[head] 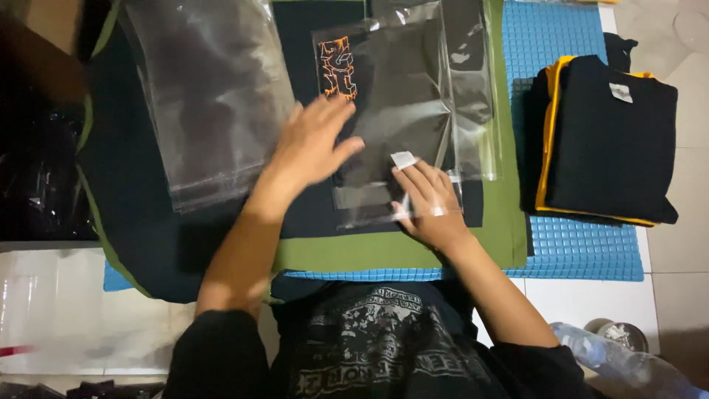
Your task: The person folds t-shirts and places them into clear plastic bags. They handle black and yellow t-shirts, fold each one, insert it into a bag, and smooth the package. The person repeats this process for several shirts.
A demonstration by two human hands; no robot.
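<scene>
A folded black shirt (pixel 384 66) with an orange print lies on a green board (pixel 413 247), partly under a clear plastic bag (pixel 402 103). My left hand (pixel 310 144) lies flat with fingers spread on the shirt beside the bag's left edge. My right hand (pixel 430 199) pinches the bag's near edge, with a white tape piece (pixel 403 159) on one fingertip.
A stack of clear plastic bags (pixel 210 96) lies to the left. A pile of folded black shirts with yellow trim (pixel 605 140) sits on a blue mat (pixel 583 244) to the right. A plastic bottle (pixel 620 358) lies at the bottom right.
</scene>
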